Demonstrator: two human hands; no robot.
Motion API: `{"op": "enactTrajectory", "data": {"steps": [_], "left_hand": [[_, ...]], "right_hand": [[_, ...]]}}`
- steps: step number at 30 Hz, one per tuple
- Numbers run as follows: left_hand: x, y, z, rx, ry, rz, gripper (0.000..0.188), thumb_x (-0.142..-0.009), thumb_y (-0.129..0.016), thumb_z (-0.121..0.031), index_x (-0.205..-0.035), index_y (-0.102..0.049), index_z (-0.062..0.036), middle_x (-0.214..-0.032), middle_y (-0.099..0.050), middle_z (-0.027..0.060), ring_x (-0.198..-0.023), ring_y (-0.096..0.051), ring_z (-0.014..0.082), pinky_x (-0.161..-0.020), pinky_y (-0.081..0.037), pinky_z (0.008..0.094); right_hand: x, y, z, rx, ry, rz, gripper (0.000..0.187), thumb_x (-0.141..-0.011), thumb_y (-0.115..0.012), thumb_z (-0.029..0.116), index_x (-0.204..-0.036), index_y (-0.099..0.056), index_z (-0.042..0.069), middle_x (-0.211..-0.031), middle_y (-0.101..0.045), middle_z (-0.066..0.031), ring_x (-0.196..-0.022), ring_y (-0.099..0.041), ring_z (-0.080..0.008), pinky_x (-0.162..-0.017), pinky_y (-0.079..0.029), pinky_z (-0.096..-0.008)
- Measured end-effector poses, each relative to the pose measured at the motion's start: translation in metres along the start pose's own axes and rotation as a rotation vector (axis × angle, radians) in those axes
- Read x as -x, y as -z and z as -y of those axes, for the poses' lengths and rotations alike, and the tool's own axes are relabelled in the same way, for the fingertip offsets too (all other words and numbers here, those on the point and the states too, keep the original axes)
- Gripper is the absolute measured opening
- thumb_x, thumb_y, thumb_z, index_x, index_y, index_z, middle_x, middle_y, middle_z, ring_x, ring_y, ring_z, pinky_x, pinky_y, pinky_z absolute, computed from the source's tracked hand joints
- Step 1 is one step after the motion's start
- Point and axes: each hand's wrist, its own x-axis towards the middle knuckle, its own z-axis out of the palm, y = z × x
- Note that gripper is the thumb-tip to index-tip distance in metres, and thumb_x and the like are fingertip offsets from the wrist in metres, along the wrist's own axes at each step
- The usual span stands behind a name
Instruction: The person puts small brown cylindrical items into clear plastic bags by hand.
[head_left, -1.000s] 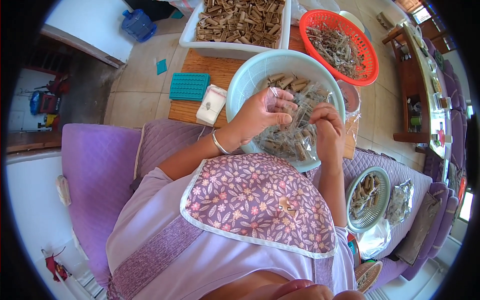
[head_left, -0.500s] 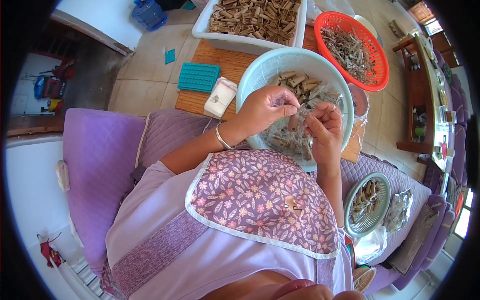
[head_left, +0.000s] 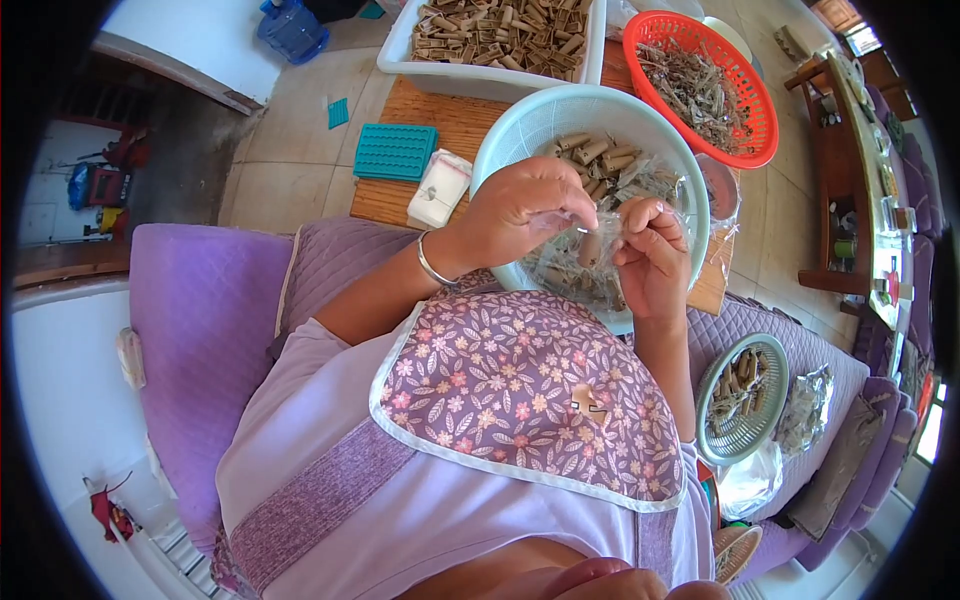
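Above a pale blue plastic basket (head_left: pixel 488 150), my hands work close together on a small clear plastic bag (head_left: pixel 605 232). My left hand (head_left: pixel 525 208), with a silver bangle at its wrist, pinches the bag with thumb and fingers. The other side of the bag is gripped by my right hand (head_left: pixel 652 255), its fingers curled. Behind or inside the clear plastic shows a short brown tube-like piece (head_left: pixel 590 250); I cannot tell which. Several similar brown pieces (head_left: pixel 600 157) and crumpled clear wrappers (head_left: pixel 650 178) lie in the basket.
Beyond the basket stands a white tub (head_left: pixel 480 82) of brown pieces. An orange-red basket (head_left: pixel 765 120) of wrapped pieces is at far right. Left on the wooden table (head_left: pixel 385 203) sit a teal ridged tray (head_left: pixel 395 152) and a white packet (head_left: pixel 440 190). A grey-green basket (head_left: pixel 780 385) rests on the sofa.
My hands have shifted slightly apart, and the clear bag now stretches more visibly between them. The view has tilted a little; the baskets and tub stay in place.
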Motion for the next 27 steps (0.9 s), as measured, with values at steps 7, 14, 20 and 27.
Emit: {"op": "enactTrajectory", "data": {"steps": [7,14,20,27], "left_hand": [[-0.002,0.002,0.005,0.129,0.132,0.022,0.010,-0.079,-0.067,0.004,-0.082,-0.067,-0.0061,-0.091,-0.066,0.0056,-0.086,-0.061,0.0181,-0.074,-0.049,0.0291],[-0.002,0.005,0.006,0.157,0.203,-0.019,0.009,-0.083,-0.061,0.004,-0.083,-0.066,-0.0035,-0.093,-0.066,0.0072,-0.084,-0.060,0.0166,-0.071,-0.047,0.0272],[0.004,0.007,0.019,0.908,0.624,-0.341,0.012,-0.087,-0.059,-0.001,-0.098,-0.064,-0.0025,-0.116,-0.062,0.0107,-0.101,-0.062,0.0180,-0.076,-0.046,0.0237],[0.004,-0.021,0.019,1.224,0.596,-0.248,0.021,-0.091,-0.063,-0.009,-0.111,-0.060,-0.0032,-0.128,-0.056,0.0113,-0.120,-0.053,0.0237,-0.105,-0.042,0.0375]], "right_hand": [[-0.003,-0.006,0.012,0.083,-0.049,0.012,0.006,-0.085,-0.052,-0.001,-0.085,-0.057,0.003,-0.090,-0.056,-0.0067,-0.068,-0.058,-0.0123,-0.057,-0.050,-0.0233],[-0.009,-0.011,0.015,0.317,0.004,-0.035,0.014,-0.084,-0.064,0.000,-0.093,-0.054,0.004,-0.085,-0.058,-0.0036,-0.069,-0.056,-0.0082,-0.057,-0.049,-0.0216],[-0.008,0.005,0.029,0.590,-0.361,0.219,0.023,-0.082,-0.073,0.005,-0.096,-0.055,0.004,-0.082,-0.056,0.0004,-0.070,-0.055,-0.0053,-0.057,-0.048,-0.0202],[-0.018,-0.024,-0.009,0.697,0.009,0.069,0.026,-0.083,-0.075,0.011,-0.100,-0.058,0.001,-0.086,-0.059,0.0007,-0.077,-0.055,-0.0064,-0.069,-0.046,-0.0217]]}}
